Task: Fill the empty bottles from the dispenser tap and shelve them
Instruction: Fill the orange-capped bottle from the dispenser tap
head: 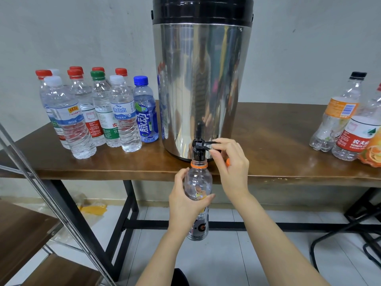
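Two bare hands work at the black tap (198,150) of a steel dispenser (203,89), which stands on a brown wooden surface (268,141).

**Task item.** The left hand (183,205) curls its fingers round the middle of an uncapped bottle (198,180). The bottle is upright, below the front edge of the surface, with its orange-ringed mouth directly under the spout. Its label bears a large "G" and a small figure; the fine print is illegible. The upper body looks clear, and the fill level cannot be read.

**Right hand.** The right hand (231,166) pinches the tap lever (208,143) between thumb and forefinger. A small orange item (227,162) peeks from behind this hand and is too hidden to identify.

**Left group.** Ten capped bottles (82,112) cluster left of the dispenser; those in front hold clear water. Five caps are red, three white, one green and one blue. Two white-capped bottles read 凉白水. The blue bottle (146,116) reads 脉动. The green-capped label shows only 农, and the rear bottles are largely masked.

**Right group.** A black-capped bottle (340,112) with an orange label appears empty. Beside it, a red-labelled bottle (358,139) shows 农夫 and "NONGFU", cropped by the frame. An orange-printed object (371,155) at the edge is cut off.

**Lower left.** A shelf (24,228) of brown boards on metal rails is only partly in view.
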### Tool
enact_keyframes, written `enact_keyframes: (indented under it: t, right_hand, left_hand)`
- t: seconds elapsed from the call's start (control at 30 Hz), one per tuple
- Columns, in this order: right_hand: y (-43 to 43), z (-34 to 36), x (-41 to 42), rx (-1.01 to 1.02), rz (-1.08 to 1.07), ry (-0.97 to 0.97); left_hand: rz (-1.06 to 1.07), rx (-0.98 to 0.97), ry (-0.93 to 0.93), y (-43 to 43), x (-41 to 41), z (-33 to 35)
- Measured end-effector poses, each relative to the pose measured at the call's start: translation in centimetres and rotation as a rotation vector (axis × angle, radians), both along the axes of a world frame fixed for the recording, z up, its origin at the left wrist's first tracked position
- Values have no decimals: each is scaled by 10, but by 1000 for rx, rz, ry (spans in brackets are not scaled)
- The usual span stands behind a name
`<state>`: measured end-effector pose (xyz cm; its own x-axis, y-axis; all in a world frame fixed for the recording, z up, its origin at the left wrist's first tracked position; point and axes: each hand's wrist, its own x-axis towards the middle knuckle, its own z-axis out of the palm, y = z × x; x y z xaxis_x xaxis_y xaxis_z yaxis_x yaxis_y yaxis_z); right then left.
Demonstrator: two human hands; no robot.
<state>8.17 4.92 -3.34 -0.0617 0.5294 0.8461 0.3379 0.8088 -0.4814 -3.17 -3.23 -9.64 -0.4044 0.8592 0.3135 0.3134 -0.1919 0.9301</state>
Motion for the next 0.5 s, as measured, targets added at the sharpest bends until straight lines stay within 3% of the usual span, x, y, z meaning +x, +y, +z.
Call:
enact_keyframes:
  t: [0.5]
  right_hand:
    - [0,0,0,-10,9,7]
  left_hand:
    - [9,4,2,0,1,2]
